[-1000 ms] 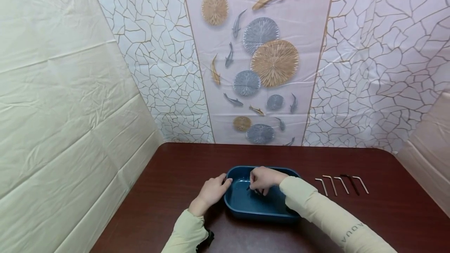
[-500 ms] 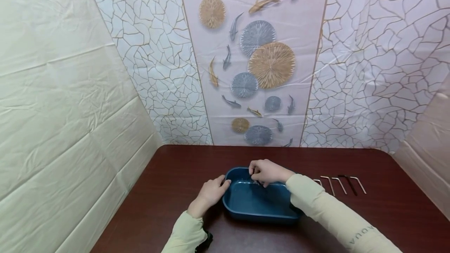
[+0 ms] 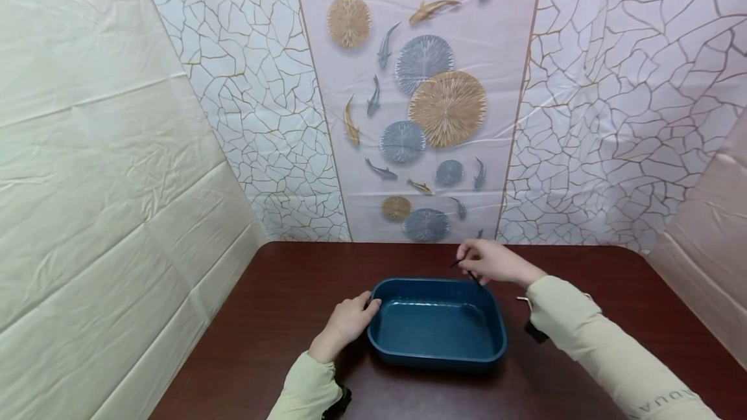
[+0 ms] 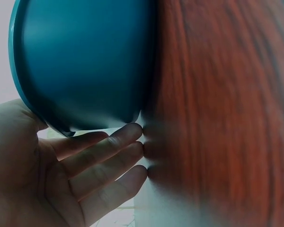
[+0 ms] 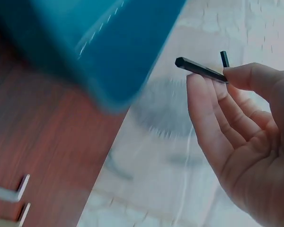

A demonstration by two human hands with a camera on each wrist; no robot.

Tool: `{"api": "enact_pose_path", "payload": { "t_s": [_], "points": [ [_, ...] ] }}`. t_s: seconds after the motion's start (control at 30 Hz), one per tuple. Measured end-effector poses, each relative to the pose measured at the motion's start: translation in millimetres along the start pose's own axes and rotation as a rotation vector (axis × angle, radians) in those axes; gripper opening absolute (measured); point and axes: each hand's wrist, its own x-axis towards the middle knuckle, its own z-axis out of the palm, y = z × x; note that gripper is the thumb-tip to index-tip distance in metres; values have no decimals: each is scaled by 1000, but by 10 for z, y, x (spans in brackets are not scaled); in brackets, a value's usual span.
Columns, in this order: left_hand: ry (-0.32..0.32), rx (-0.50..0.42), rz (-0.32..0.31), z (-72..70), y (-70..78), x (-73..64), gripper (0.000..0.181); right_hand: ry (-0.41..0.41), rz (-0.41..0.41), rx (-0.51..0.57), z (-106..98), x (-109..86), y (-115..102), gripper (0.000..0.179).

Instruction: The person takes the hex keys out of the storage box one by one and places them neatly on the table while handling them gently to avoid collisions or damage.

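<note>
A dark blue rectangular tray [image 3: 436, 360] stands on the table. My left hand [image 3: 347, 321] holds its left end, thumb over the rim and the other fingers outside. Those fingertips [image 4: 135, 182] reach down to the tabletop in the left wrist view. Off the tray's back right corner, my right hand [image 3: 496, 261] is raised and pinches a black hex key [image 5: 203, 71] between thumb and fingers. The right wrist view shows its bent short end and six-sided tip. Inside the tray I see only the bare bottom.
Silver hex keys [image 5: 7, 194] lie on the table right of the tray; the right sleeve [image 3: 566, 310] hides most of them in the head view. The dark red-brown table [image 3: 303, 277] ends at a patterned cloth backdrop [image 3: 280, 135]. Pale cloth [image 3: 117, 148] hangs at the left side.
My right hand has lifted out of the tray with the black hex key and moved right and back, past its rim. My left hand stays on the tray's left end.
</note>
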Motion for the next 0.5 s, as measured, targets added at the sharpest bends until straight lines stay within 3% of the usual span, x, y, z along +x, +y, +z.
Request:
{"api": "enact_pose_path", "payload": {
  "t_s": [0.5],
  "points": [
    [-3, -14, 3, -12, 4, -23, 43, 193, 68, -121, -728, -712, 844, 10]
  ]
}}
